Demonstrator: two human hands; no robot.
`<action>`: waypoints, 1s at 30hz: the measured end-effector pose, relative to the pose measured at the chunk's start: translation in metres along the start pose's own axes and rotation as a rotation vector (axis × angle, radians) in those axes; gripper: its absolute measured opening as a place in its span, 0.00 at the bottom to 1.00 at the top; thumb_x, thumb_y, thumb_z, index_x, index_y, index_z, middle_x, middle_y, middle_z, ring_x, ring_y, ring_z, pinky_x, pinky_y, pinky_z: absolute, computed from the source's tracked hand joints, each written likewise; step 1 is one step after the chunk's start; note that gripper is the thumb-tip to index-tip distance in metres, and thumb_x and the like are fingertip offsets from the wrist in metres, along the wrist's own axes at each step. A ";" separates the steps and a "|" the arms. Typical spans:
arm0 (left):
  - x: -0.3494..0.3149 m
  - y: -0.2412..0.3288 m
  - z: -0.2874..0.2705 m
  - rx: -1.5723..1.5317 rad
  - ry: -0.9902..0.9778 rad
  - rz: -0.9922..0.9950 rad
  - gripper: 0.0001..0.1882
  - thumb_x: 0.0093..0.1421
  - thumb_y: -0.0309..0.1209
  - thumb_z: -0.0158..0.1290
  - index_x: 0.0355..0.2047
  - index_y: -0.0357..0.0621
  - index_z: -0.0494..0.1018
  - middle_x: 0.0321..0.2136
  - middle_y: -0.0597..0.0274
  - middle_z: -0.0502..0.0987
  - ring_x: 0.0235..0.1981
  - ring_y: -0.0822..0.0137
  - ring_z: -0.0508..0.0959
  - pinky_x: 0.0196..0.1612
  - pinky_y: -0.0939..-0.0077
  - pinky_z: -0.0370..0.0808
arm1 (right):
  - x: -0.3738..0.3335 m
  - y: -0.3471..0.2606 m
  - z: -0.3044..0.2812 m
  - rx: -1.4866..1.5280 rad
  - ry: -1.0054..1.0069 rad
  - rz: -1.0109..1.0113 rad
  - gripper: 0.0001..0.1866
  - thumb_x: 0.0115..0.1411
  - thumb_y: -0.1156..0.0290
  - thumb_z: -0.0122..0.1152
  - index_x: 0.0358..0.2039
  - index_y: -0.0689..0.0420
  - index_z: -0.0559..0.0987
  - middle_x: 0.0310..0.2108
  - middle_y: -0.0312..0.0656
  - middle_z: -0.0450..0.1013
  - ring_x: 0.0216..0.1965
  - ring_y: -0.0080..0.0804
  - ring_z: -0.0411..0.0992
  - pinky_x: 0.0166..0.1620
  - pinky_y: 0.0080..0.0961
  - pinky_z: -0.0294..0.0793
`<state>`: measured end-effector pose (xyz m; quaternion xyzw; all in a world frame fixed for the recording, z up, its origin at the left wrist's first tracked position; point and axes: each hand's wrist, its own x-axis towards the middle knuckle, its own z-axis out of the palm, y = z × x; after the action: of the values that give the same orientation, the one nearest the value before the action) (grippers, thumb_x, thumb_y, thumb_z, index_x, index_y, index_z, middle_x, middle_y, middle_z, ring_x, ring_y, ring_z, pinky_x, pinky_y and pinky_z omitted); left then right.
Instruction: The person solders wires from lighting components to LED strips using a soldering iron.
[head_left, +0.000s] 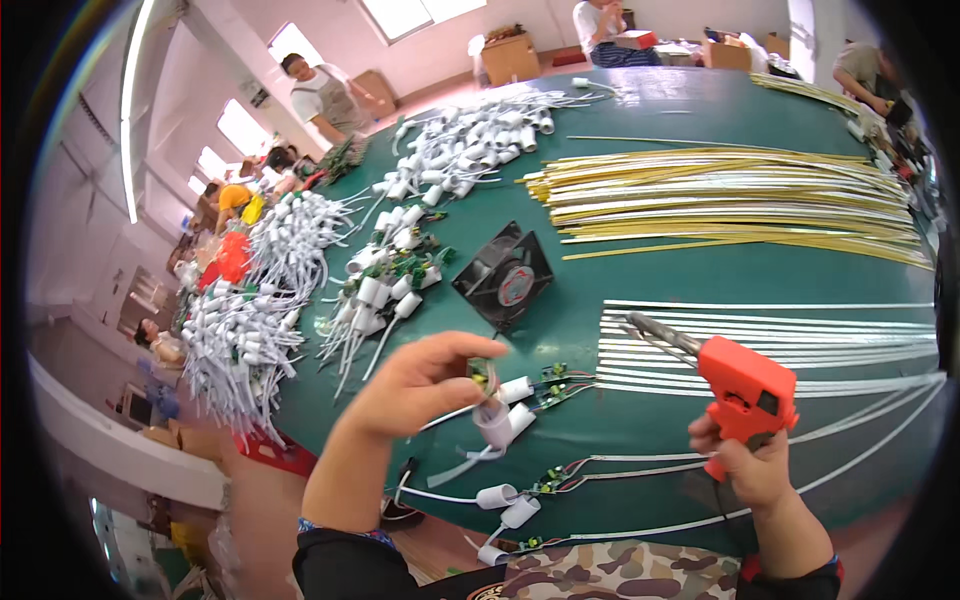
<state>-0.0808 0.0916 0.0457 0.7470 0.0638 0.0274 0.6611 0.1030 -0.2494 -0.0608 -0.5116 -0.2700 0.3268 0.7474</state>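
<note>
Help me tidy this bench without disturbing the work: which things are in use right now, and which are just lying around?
In use:
- left hand pinching a small green circuit board with a white cap
- right hand gripping an orange soldering gun

Lying about:
- black fan
- yellow strips
- white strips
- piles of white capped wires on the green table

A brown cardboard box (510, 57), rectangular and open-topped, stands on the floor beyond the far edge of the green counter (700, 270). A round red label (516, 285) sits at the hub of the black square fan (503, 275) lying on the counter. Further brown boxes (728, 52) stand at the far right.
</note>
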 end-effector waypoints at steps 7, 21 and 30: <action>0.065 -0.058 0.096 -0.750 -0.337 -0.280 0.21 0.70 0.39 0.48 0.58 0.38 0.68 0.34 0.59 0.77 0.35 0.69 0.77 0.40 0.74 0.75 | 0.015 0.011 0.021 -0.502 0.022 -0.481 0.46 0.57 0.81 0.65 0.70 0.59 0.47 0.49 0.46 0.74 0.49 0.33 0.74 0.53 0.29 0.71; 0.088 -0.065 0.160 -0.827 -0.168 -0.487 0.12 0.67 0.34 0.50 0.46 0.41 0.73 0.31 0.65 0.76 0.24 0.77 0.73 0.24 0.85 0.67 | 0.036 0.015 0.011 -0.627 -0.196 -0.669 0.50 0.52 0.72 0.72 0.70 0.59 0.51 0.49 0.50 0.76 0.50 0.49 0.75 0.55 0.43 0.70; 0.089 -0.071 0.169 -0.965 -0.118 -0.513 0.10 0.64 0.35 0.54 0.41 0.42 0.72 0.29 0.66 0.74 0.23 0.77 0.71 0.25 0.82 0.66 | 0.035 0.015 0.010 -0.651 -0.189 -0.674 0.46 0.53 0.75 0.70 0.69 0.58 0.54 0.44 0.48 0.77 0.47 0.44 0.76 0.53 0.39 0.72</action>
<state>0.0243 -0.0547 -0.0498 0.3198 0.1869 -0.1502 0.9166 0.1145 -0.2124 -0.0693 -0.5709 -0.5760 0.0096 0.5849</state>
